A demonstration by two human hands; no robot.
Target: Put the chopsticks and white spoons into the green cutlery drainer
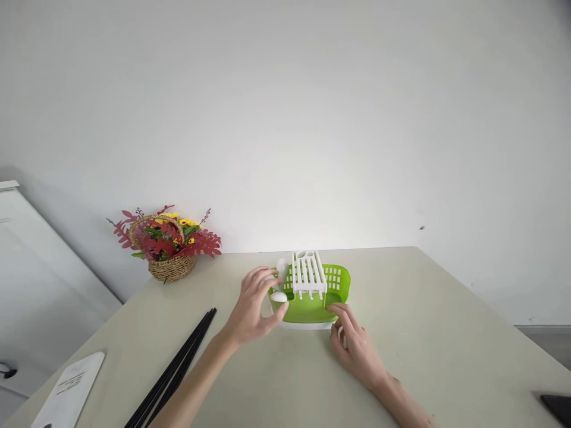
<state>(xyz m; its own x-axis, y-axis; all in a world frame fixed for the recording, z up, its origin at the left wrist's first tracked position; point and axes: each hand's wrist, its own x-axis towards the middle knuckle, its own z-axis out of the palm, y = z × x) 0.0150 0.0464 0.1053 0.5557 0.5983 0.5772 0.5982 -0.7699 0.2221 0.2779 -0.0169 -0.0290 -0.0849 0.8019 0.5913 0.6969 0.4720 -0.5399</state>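
A green plastic basket (307, 310) with a latticed back wall sits in a white tray (307, 326) on the table. Across its middle lies a white slotted rack (308, 273) with small hooks along its front. Two white spoons stand at the left end, one with its bowl (279, 296) low at the front and another (282, 266) behind it. Around the front spoon, my left hand (259, 300) is open, with thumb and fingers apart. My right hand (354, 345) grips the basket's front right corner, fingers over the rim and thumb below.
Several black chopsticks (173, 365) lie left of my left forearm. A white board with printed lines (71, 386) is at the left edge. A wicker basket of artificial flowers (172, 267) stands by the wall. A black object (557, 407) lies far right.
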